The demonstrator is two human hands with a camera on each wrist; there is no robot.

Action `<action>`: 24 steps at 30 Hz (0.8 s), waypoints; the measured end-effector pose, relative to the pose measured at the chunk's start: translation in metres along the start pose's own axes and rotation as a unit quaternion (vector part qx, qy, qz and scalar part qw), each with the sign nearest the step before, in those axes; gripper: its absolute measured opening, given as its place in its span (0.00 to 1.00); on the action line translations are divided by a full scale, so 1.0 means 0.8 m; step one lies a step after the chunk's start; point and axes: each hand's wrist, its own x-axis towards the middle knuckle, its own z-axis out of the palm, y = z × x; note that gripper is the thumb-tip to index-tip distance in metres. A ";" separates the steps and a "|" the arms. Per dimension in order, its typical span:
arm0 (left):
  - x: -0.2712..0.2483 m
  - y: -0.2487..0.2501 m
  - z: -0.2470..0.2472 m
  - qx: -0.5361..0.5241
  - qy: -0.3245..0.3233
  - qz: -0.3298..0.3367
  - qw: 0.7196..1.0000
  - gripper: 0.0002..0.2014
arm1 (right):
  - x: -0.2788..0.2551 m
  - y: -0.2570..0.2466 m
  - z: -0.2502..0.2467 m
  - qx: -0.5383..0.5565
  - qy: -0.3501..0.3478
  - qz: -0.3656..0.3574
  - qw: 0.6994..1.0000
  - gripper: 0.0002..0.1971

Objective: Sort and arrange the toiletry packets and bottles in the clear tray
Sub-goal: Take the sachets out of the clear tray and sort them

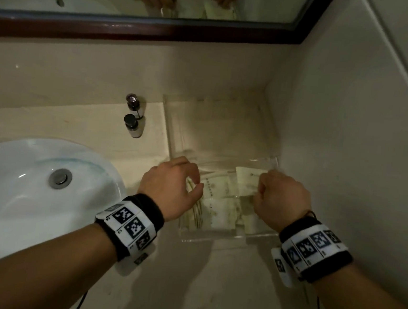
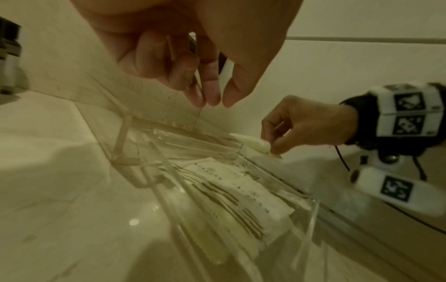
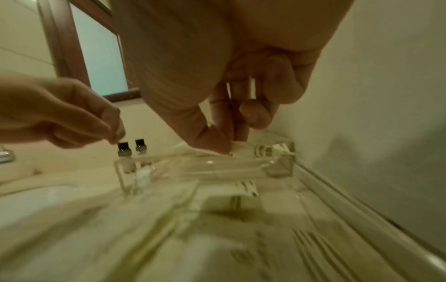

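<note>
1. Head view: right hand [image 1: 281, 199] pinches a packet [image 1: 246, 181] over the clear tray [image 1: 227, 236].
2. Left hand [image 1: 170, 186] hovers narrow-gripped and empty above the packets [image 1: 218, 203] already lying in the tray.
3. Two bottles [image 1: 134, 115] stand on the surface beyond that grip, not yet placed; roughly halfway, I'd judge.

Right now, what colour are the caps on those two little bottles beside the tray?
Black caps on both; the head view shows them best.
</note>
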 end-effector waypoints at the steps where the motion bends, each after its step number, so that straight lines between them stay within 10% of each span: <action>1: -0.001 0.000 0.001 0.001 0.000 -0.001 1.000 0.06 | 0.002 0.006 0.009 -0.006 -0.009 0.004 1.000 0.05; 13: -0.033 -0.016 -0.003 0.016 0.004 -0.042 0.999 0.06 | 0.024 0.018 0.044 -0.006 -0.093 0.025 0.995 0.09; 24: -0.076 -0.048 -0.062 0.014 0.066 -0.128 0.989 0.07 | 0.039 -0.133 -0.029 0.045 0.038 -0.091 0.994 0.04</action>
